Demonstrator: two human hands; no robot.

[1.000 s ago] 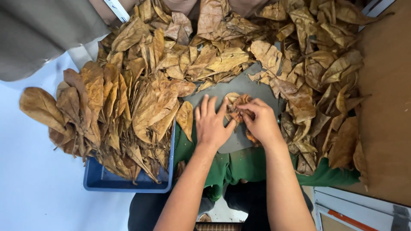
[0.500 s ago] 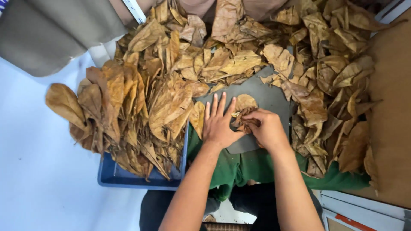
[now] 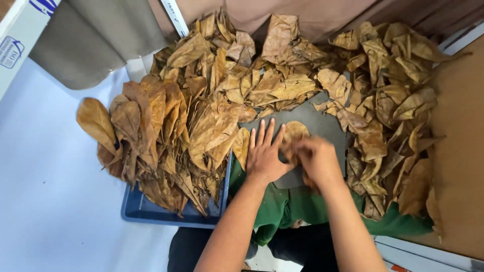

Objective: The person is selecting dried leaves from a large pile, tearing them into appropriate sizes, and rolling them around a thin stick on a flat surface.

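- Vs. half a sec ago: the left hand (image 3: 264, 156) lies as before, flat with fingers spread, on the grey board (image 3: 322, 128); the right hand (image 3: 316, 160) has slid a bit toward the person and is motion-blurred. The whole scene sits lower and more to the right in view – the head camera shifted, not the piles.
- The leaf (image 3: 293, 135) – dry, tan, oval – lies on the board between the two hands, its tip showing above the fingers. Long axis runs roughly away from the person, tip pointing to the top of the picture, tilted slightly right. The left thumb side touches its edge; the right hand covers its near end.
- Right hand: curled over the leaf's lower part; too blurred to say if it pinches it or just presses.
- Left of the hands, a stack of brown leaves (image 3: 171, 136) overhangs a blue tray (image 3: 151, 214); a looser heap (image 3: 383, 100) rings the board at top and right.
- Top-left corner: a white box (image 3: 17, 43), slanted, with blue print and a small blue emblem.
- A white strip w/ dark lettering (image 3: 174, 17) runs diagonally at top centre.
- Green cloth (image 3: 290, 206) lies under the board's near edge; a brown board (image 3: 461, 151) fills the right side.
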